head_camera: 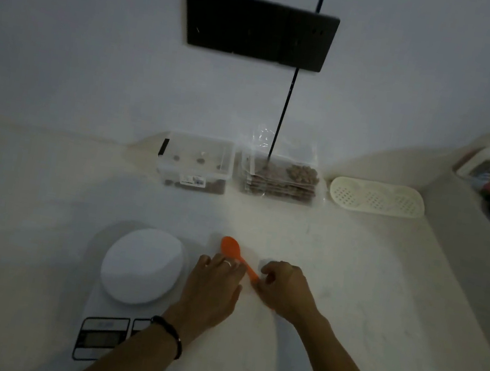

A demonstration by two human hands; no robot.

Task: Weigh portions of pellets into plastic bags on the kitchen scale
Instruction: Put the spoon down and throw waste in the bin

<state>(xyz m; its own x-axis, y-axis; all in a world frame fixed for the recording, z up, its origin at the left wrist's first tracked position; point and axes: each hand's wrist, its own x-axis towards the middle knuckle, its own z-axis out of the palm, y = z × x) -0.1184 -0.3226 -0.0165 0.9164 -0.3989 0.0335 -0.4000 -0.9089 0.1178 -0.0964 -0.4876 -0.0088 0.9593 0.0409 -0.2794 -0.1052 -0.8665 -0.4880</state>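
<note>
Left hand (216, 280) fingers flat across orange spoon (237, 256), 3 o'clock of kitchen scale (132, 279); right hand (280, 285) curled, contents indiscernible; risk: spoon skids, dim light

On a pale countertop (350, 282) a white kitchen scale (128, 282) with a round platform sits at the left, and just right of it lies an orange plastic spoon (232, 249), bowl pointing away. The left hand (211, 289), wearing a ring and a dark wristband, rests with straight fingers on the counter touching the spoon's handle, while the right hand (282, 286) curls its fingers at the handle's near end, beside something pale I cannot make out. Against the wall stand a clear lidded container of pellets (194, 163), a stack of filled plastic bags (280, 178) just beside it, and a cream perforated tray (376, 197) farther right.
</note>
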